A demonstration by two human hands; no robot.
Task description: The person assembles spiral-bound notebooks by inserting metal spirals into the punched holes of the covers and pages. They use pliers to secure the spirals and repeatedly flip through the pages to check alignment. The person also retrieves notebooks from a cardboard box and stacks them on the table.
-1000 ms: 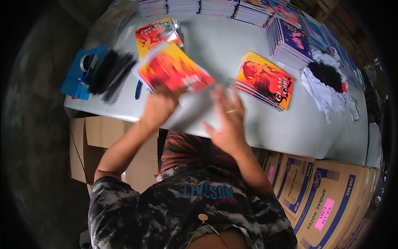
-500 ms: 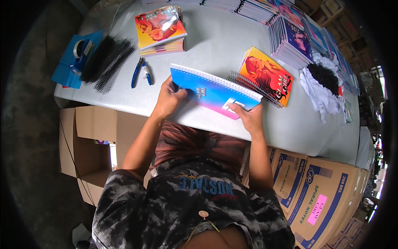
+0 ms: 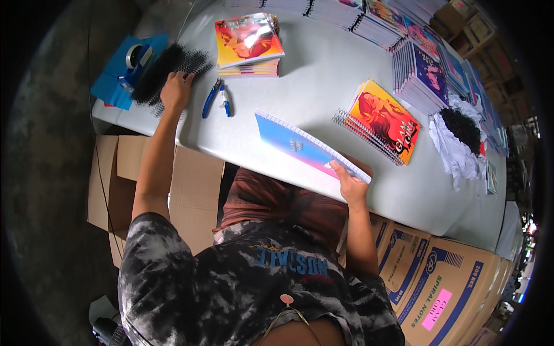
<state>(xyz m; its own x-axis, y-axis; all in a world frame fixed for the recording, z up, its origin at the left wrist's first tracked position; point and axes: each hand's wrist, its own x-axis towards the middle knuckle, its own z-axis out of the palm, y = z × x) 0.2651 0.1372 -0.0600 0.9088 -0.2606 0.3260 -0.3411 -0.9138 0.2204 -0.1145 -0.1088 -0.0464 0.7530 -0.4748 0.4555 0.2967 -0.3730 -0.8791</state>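
Note:
My right hand (image 3: 352, 183) is closed on the right end of a notebook (image 3: 288, 141) with a blue-to-pink cover and a punched edge, no coil showing in it. The notebook is tilted above the table's near edge. Far to the left, my left hand (image 3: 176, 92) reaches over a heap of black spiral binding coils (image 3: 164, 72), touching them with fingers apart. Whether a coil is between the fingertips is hard to see. Close to that hand lie blue-handled pliers (image 3: 212, 99) and a small blue-and-white cutting tool (image 3: 225, 101).
A stack of yellow-red notebooks (image 3: 248, 43) stands at the back; more spiral-bound ones (image 3: 384, 121) lie right. Notebook piles (image 3: 420, 72) line the far right beside a crumpled white cloth (image 3: 456, 144). A tape dispenser (image 3: 138, 60) sits far left. Cardboard boxes (image 3: 444, 288) stand below the table (image 3: 311, 86).
My left hand has let go of the notebook and moved left to the black coils. My right hand keeps the notebook, now lower and a little to the right. The view has shifted slightly.

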